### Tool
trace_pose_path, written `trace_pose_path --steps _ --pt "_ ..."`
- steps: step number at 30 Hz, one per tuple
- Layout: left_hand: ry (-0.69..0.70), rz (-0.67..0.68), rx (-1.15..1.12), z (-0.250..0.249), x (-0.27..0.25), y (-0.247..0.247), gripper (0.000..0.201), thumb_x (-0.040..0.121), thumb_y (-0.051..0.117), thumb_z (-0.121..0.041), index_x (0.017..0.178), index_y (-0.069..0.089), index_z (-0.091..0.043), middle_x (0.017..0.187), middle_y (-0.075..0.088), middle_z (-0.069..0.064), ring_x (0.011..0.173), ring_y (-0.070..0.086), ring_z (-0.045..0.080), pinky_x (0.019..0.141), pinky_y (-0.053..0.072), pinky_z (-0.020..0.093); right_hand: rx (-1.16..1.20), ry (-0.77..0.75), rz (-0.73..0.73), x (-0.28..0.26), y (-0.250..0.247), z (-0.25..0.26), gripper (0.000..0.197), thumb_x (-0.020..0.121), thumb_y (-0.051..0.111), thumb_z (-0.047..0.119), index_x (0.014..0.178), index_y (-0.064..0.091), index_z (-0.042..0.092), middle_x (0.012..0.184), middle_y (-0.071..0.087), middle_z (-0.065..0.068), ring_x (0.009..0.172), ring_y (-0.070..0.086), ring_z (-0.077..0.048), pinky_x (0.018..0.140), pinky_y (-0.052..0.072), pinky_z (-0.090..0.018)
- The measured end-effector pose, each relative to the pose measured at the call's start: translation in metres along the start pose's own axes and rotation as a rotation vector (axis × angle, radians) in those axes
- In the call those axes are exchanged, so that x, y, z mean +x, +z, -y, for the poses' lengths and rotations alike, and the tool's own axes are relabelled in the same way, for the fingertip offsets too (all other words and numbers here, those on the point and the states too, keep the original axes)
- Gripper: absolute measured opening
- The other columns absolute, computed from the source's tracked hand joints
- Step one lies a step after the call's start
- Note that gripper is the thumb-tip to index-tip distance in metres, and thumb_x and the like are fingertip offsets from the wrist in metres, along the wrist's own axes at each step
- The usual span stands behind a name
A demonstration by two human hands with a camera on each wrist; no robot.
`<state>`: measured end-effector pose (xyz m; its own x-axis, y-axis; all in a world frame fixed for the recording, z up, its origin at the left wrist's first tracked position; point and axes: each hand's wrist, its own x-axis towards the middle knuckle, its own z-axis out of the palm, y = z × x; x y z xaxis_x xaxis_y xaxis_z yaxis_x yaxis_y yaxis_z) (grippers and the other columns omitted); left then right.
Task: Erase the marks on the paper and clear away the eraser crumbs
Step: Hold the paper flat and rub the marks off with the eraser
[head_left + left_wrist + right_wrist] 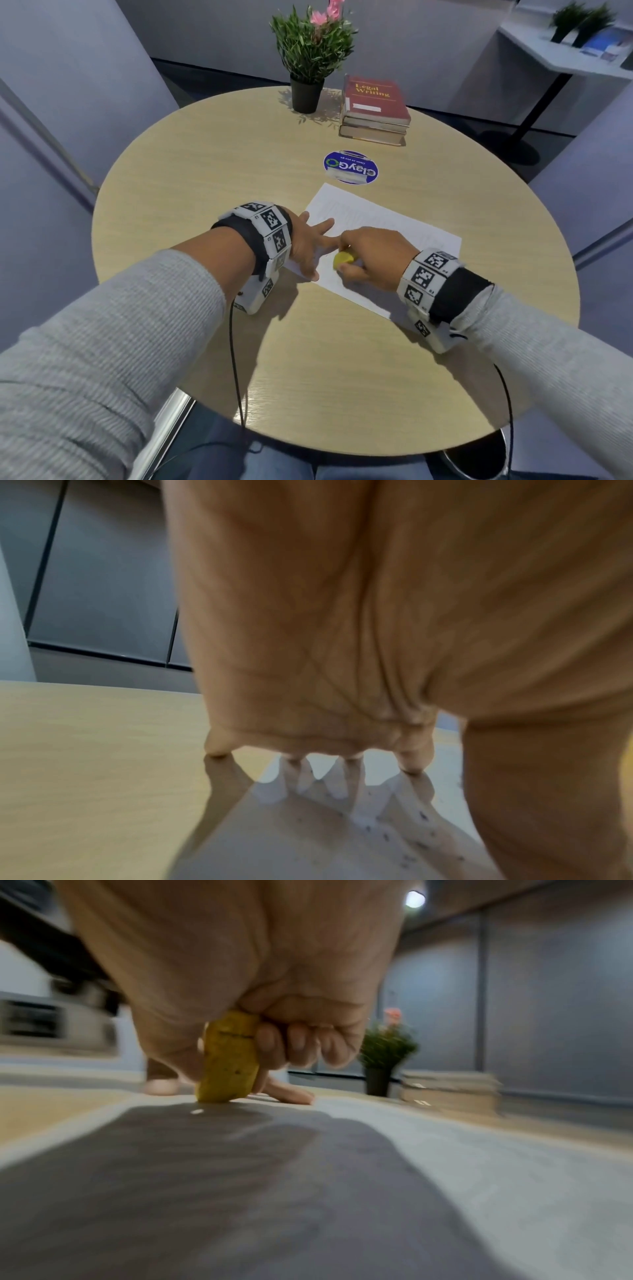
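While left hand (306,245) flattens paper (383,226), right hand (371,257) grips eraser (342,261).

The paper (383,236) lies on the table (191,164), near the middle, turned at an angle to the person. The left hand (308,245) rests on the left end of the paper, fingers spread. Just to its right, the right hand (370,257) holds the eraser (342,261), and the eraser stands on the paper. Crumbs (411,840) lie on the paper under the left hand. Behind the paper a sticker (351,167) lies on the table. Further behind, at the far edge, the books (375,111) are stacked, and the plant (308,65) stands just left of them.
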<state>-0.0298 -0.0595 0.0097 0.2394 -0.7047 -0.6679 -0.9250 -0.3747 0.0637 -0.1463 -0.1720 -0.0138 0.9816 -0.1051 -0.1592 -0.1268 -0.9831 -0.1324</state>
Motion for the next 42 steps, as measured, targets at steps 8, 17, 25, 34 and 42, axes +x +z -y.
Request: trace_pose_path --steps 8,17,25,34,42 --pt "0.010 -0.023 0.002 0.002 0.004 0.003 0.084 0.093 0.060 -0.033 0.152 0.000 -0.038 0.157 -0.026 -0.001 0.143 -0.022 0.035 0.113 0.001 0.052 0.018 -0.028 -0.022 0.005 0.000 0.006 0.025 0.084 0.055 0.036 0.102 0.058 0.019 0.089 0.063 0.000 0.081 0.060 -0.020 0.068 0.047 -0.033" --pt "-0.008 -0.011 0.043 0.002 0.008 0.002 0.090 0.093 0.060 -0.036 0.151 -0.009 -0.036 0.158 -0.025 0.001 0.143 -0.020 0.040 0.113 0.001 0.054 -0.023 -0.073 -0.024 -0.001 0.002 0.006 0.026 0.084 0.056 0.040 0.100 0.060 0.020 0.087 0.061 0.002 0.079 0.059 -0.019 0.064 0.044 -0.031" --pt "0.027 0.009 0.048 0.008 0.019 0.004 0.098 0.092 0.061 -0.038 0.149 -0.018 -0.034 0.156 -0.027 0.009 0.142 -0.024 0.036 0.115 -0.007 0.055 0.030 -0.043 -0.005 -0.003 -0.002 -0.001 0.027 0.084 0.057 0.042 0.095 0.062 0.018 0.088 0.064 -0.001 0.083 0.060 -0.022 0.071 0.049 -0.035" --pt "0.011 -0.009 0.062 0.007 0.018 0.004 0.095 0.094 0.058 -0.039 0.151 -0.017 -0.028 0.156 -0.027 0.009 0.143 -0.023 0.034 0.115 -0.008 0.050 0.037 -0.047 0.010 -0.006 0.001 0.000 0.028 0.085 0.057 0.043 0.096 0.063 0.019 0.087 0.062 0.000 0.082 0.059 -0.020 0.070 0.048 -0.033" --pt "0.011 -0.033 0.066 0.010 0.022 0.008 0.096 0.091 0.061 -0.038 0.152 -0.012 -0.032 0.158 -0.023 0.007 0.144 -0.021 0.034 0.116 -0.006 0.054 0.029 -0.002 -0.019 -0.004 -0.003 -0.005 0.027 0.086 0.057 0.043 0.099 0.062 0.019 0.080 0.055 0.006 0.082 0.057 -0.019 0.068 0.044 -0.031"
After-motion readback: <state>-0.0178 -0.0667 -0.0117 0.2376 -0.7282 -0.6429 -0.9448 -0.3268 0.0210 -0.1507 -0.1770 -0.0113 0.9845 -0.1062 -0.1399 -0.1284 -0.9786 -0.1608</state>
